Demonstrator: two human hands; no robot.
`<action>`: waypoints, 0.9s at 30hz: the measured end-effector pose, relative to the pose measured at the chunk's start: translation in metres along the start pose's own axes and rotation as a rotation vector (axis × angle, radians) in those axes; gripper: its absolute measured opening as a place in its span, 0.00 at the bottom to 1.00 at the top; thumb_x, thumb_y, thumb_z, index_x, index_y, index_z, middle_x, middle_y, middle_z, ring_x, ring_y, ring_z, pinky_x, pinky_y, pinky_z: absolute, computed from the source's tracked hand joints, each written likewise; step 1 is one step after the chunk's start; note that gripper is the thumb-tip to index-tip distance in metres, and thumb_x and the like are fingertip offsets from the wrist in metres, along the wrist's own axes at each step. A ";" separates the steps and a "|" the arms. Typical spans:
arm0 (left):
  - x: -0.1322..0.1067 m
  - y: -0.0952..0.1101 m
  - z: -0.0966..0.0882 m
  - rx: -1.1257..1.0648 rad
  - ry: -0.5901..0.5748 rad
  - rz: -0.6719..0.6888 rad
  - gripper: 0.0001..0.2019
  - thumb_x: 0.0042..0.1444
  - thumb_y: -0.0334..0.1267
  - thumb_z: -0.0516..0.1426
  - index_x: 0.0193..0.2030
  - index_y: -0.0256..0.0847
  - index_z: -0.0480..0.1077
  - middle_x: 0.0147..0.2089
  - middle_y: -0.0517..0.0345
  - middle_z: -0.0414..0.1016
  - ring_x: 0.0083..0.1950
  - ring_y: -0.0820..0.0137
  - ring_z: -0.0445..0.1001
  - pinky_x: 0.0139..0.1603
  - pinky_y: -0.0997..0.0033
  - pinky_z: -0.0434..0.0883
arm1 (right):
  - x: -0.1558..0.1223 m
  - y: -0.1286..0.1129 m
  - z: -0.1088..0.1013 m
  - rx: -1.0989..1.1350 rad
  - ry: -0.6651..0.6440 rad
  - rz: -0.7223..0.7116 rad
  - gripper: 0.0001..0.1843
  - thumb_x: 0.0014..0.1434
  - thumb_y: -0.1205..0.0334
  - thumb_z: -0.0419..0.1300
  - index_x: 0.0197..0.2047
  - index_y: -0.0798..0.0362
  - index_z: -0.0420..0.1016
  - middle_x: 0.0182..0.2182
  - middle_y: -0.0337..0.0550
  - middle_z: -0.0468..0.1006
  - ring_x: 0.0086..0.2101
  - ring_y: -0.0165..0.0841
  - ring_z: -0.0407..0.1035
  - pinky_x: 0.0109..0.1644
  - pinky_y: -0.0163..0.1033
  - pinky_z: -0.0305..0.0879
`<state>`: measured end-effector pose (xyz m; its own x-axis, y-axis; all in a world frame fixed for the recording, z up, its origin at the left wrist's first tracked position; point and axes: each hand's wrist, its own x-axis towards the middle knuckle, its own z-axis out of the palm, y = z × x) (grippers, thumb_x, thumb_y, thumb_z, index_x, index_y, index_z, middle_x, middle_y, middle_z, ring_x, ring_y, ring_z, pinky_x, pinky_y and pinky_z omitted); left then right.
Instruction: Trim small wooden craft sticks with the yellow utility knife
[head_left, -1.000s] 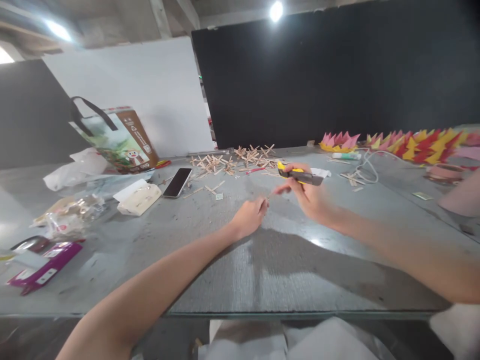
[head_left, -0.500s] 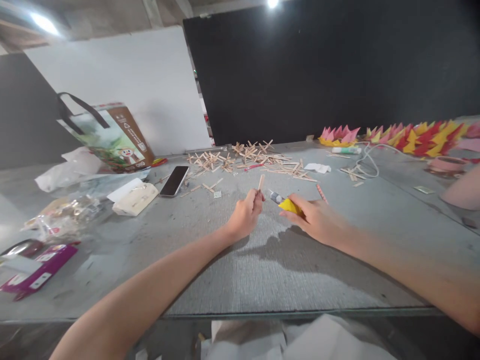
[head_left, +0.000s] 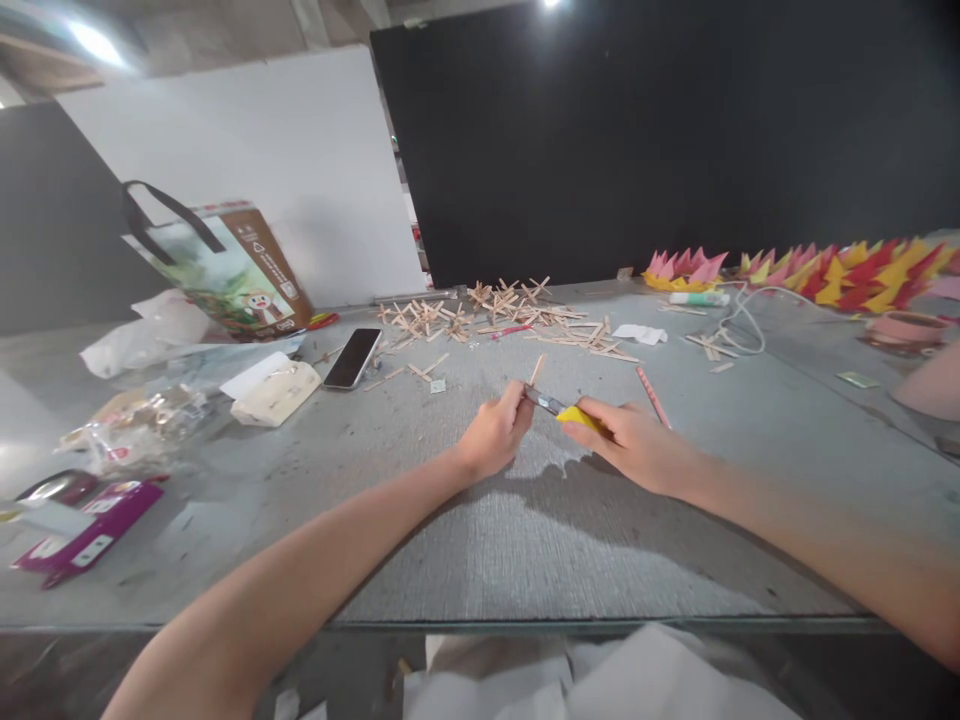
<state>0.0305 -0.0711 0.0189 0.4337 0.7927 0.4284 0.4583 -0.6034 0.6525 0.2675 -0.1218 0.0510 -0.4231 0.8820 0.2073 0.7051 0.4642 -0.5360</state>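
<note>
My left hand (head_left: 495, 432) is closed around a thin wooden stick (head_left: 538, 370), whose upper end pokes up above the fingers. In my right hand (head_left: 628, 440) is a utility knife (head_left: 579, 416) with a yellow handle. Its metal front end (head_left: 544, 399) points left and meets the stick by the left fingertips; I cannot tell how deep any contact is. Behind the hands lies a heap of wooden sticks (head_left: 510, 303), several of them in crossed pairs. A pink patterned strip (head_left: 652, 396) rests just beyond my right hand.
On the left are a phone (head_left: 352, 358), a tissue pack (head_left: 276, 390), clear plastic packaging (head_left: 146, 425), a purple box (head_left: 90, 530) and a carrier bag (head_left: 247, 270). Folded paper pieces (head_left: 855, 275), a white cable (head_left: 750, 335) and a tape roll (head_left: 906, 328) are at right.
My right hand has tilted the knife, and its metal end now reaches the stick at my left fingers, where a gap was before. The stick leans more to the right.
</note>
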 end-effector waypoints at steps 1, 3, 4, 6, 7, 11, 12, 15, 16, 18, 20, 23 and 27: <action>0.000 0.001 0.000 0.002 -0.001 -0.001 0.11 0.73 0.43 0.46 0.37 0.45 0.56 0.26 0.68 0.64 0.26 0.74 0.62 0.33 0.73 0.58 | 0.000 0.000 0.000 0.005 -0.003 0.003 0.26 0.75 0.35 0.49 0.34 0.47 0.61 0.17 0.29 0.60 0.20 0.30 0.58 0.29 0.39 0.47; -0.001 0.002 -0.001 0.002 -0.003 -0.003 0.11 0.73 0.43 0.45 0.37 0.45 0.56 0.26 0.67 0.64 0.26 0.74 0.62 0.33 0.73 0.59 | 0.000 -0.001 -0.001 0.024 -0.013 0.004 0.26 0.75 0.35 0.49 0.34 0.47 0.60 0.17 0.29 0.59 0.19 0.29 0.57 0.28 0.39 0.47; -0.001 0.003 -0.001 0.003 -0.003 -0.005 0.11 0.73 0.43 0.45 0.37 0.45 0.56 0.26 0.67 0.64 0.26 0.74 0.62 0.33 0.73 0.59 | -0.001 -0.001 -0.002 0.039 -0.020 0.006 0.27 0.74 0.35 0.48 0.34 0.47 0.60 0.17 0.29 0.59 0.19 0.29 0.56 0.28 0.39 0.47; -0.001 0.005 -0.001 0.009 0.000 -0.013 0.11 0.73 0.43 0.45 0.36 0.45 0.56 0.26 0.68 0.63 0.25 0.74 0.62 0.32 0.73 0.59 | -0.001 -0.002 -0.002 0.084 -0.038 0.015 0.27 0.74 0.34 0.48 0.33 0.47 0.60 0.18 0.29 0.58 0.20 0.29 0.56 0.27 0.38 0.47; -0.001 0.005 -0.001 0.013 0.001 -0.015 0.12 0.73 0.43 0.45 0.36 0.45 0.56 0.25 0.68 0.63 0.25 0.75 0.62 0.32 0.73 0.59 | -0.001 -0.002 -0.003 0.113 -0.051 0.023 0.27 0.74 0.34 0.48 0.33 0.47 0.60 0.18 0.29 0.58 0.20 0.28 0.55 0.26 0.38 0.47; -0.001 0.006 -0.002 0.023 -0.008 -0.001 0.13 0.73 0.44 0.45 0.36 0.45 0.55 0.26 0.67 0.65 0.26 0.75 0.63 0.33 0.73 0.60 | -0.002 -0.002 -0.002 0.190 -0.078 0.042 0.27 0.74 0.34 0.49 0.33 0.48 0.60 0.19 0.29 0.57 0.20 0.28 0.53 0.25 0.37 0.47; -0.001 0.006 -0.002 0.024 -0.012 0.003 0.13 0.73 0.44 0.45 0.36 0.45 0.55 0.27 0.67 0.65 0.26 0.75 0.63 0.33 0.73 0.60 | -0.003 -0.002 -0.002 0.193 -0.078 0.039 0.27 0.74 0.34 0.49 0.33 0.48 0.60 0.19 0.29 0.57 0.20 0.28 0.53 0.25 0.37 0.47; -0.001 0.006 -0.002 0.030 -0.020 0.003 0.12 0.73 0.45 0.45 0.37 0.45 0.56 0.26 0.67 0.64 0.25 0.75 0.62 0.31 0.74 0.60 | -0.003 -0.001 -0.001 0.188 -0.068 0.025 0.27 0.74 0.35 0.50 0.33 0.48 0.60 0.19 0.30 0.57 0.20 0.28 0.54 0.26 0.38 0.47; -0.001 0.005 -0.001 0.032 -0.023 0.004 0.12 0.73 0.44 0.46 0.37 0.45 0.56 0.26 0.67 0.64 0.25 0.75 0.61 0.31 0.74 0.59 | -0.003 -0.001 -0.001 0.188 -0.065 0.023 0.27 0.74 0.35 0.50 0.33 0.48 0.60 0.19 0.30 0.57 0.20 0.28 0.54 0.26 0.38 0.47; -0.001 0.004 -0.001 0.034 -0.023 0.012 0.11 0.73 0.44 0.46 0.37 0.45 0.57 0.26 0.67 0.63 0.25 0.75 0.61 0.30 0.74 0.59 | -0.003 -0.001 -0.001 0.187 -0.063 0.027 0.27 0.74 0.35 0.50 0.32 0.48 0.59 0.19 0.30 0.57 0.21 0.28 0.54 0.26 0.38 0.48; -0.001 0.002 0.000 0.032 -0.019 0.029 0.11 0.73 0.44 0.46 0.37 0.45 0.57 0.25 0.68 0.62 0.24 0.75 0.60 0.30 0.74 0.58 | -0.003 -0.001 -0.001 0.184 -0.066 0.032 0.27 0.74 0.35 0.50 0.32 0.48 0.59 0.19 0.30 0.57 0.21 0.28 0.54 0.26 0.38 0.48; -0.001 0.001 0.001 0.034 -0.003 0.059 0.11 0.73 0.44 0.46 0.38 0.45 0.58 0.25 0.68 0.61 0.24 0.75 0.59 0.29 0.74 0.57 | -0.003 -0.003 -0.001 0.195 -0.068 0.033 0.27 0.74 0.35 0.50 0.32 0.48 0.59 0.19 0.29 0.56 0.20 0.28 0.53 0.26 0.37 0.47; -0.001 0.001 0.000 0.036 0.033 0.118 0.13 0.75 0.45 0.46 0.40 0.44 0.64 0.26 0.66 0.63 0.25 0.74 0.62 0.31 0.74 0.60 | -0.003 -0.008 0.001 0.346 -0.090 0.079 0.28 0.73 0.33 0.50 0.32 0.48 0.59 0.19 0.29 0.56 0.19 0.27 0.53 0.24 0.36 0.49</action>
<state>0.0304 -0.0726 0.0189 0.4605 0.7183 0.5215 0.4339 -0.6947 0.5737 0.2621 -0.1284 0.0539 -0.4340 0.8964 0.0901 0.5101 0.3269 -0.7956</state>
